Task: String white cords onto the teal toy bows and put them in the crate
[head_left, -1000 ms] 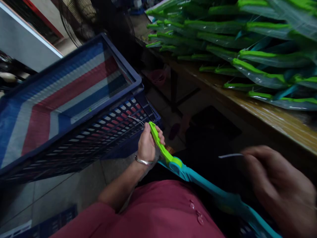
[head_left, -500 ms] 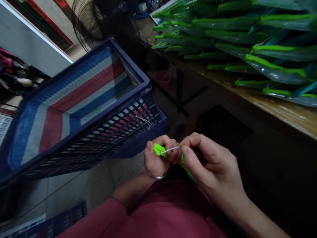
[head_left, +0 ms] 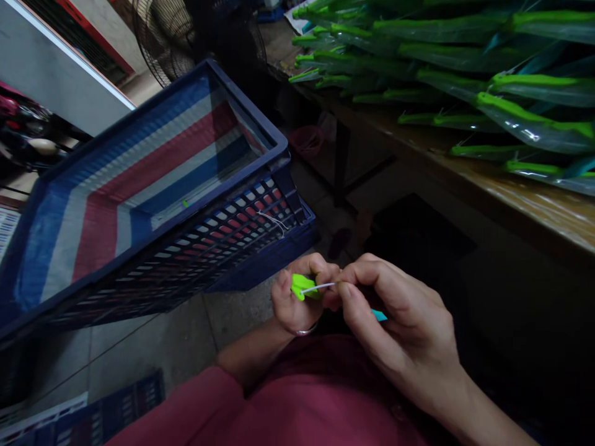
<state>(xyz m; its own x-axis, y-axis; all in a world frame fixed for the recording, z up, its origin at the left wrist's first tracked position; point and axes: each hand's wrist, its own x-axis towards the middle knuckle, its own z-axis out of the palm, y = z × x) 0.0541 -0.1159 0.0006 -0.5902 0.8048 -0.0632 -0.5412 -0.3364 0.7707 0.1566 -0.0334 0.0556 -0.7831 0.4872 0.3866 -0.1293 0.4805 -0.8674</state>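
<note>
Two hands meet on a green piece [head_left: 302, 286] above the lap, just beside the crate [head_left: 139, 186].
We note the left hand [head_left: 297, 303] with its grip closed round the green piece, whose tip pokes out past the thumb; a bangle [head_left: 307, 331] sits on that wrist. The right hand [head_left: 395, 316] has its grip pinching a white strip [head_left: 318, 285], and the strip's free end touches the green piece. A teal bit [head_left: 379, 315] shows under the right fingers. The crate is blue, tilted and lined with a striped sheet. On the surface [head_left: 511, 204] at right we see bagged green items [head_left: 465, 59] heaped; a fan [head_left: 162, 31] stands beyond the crate.
</note>
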